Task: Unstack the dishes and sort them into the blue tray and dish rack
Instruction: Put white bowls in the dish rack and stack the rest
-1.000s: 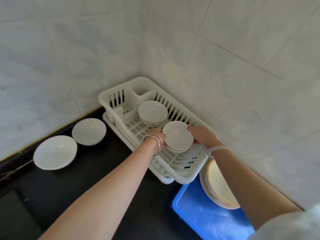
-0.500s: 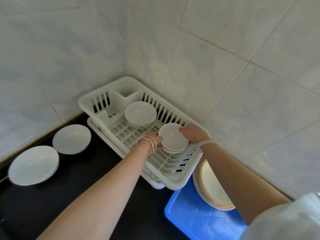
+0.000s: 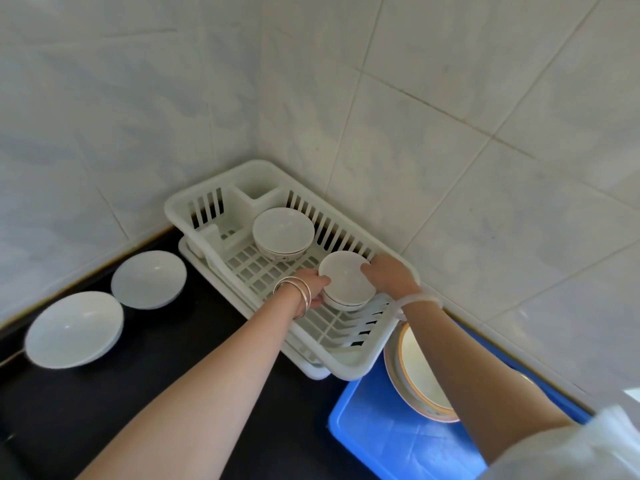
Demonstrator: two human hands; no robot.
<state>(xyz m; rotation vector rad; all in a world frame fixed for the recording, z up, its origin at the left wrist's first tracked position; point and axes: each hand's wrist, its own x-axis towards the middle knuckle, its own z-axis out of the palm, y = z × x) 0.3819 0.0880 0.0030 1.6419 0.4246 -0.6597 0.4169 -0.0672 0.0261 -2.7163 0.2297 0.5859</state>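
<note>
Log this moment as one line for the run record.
phase: bowl at dish rack | left hand: grips bowl | right hand: grips bowl | rack: second bowl inside | blue tray: plates | counter: two white dishes

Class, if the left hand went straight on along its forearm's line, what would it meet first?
The left hand would meet the bowl it grips, opposite the right hand. Past that, probably the rack at its slatted side, though depth is unclear.

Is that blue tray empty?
No, at least one orange-rimmed plate lies in the blue tray, at its end next to the dish rack.
</note>
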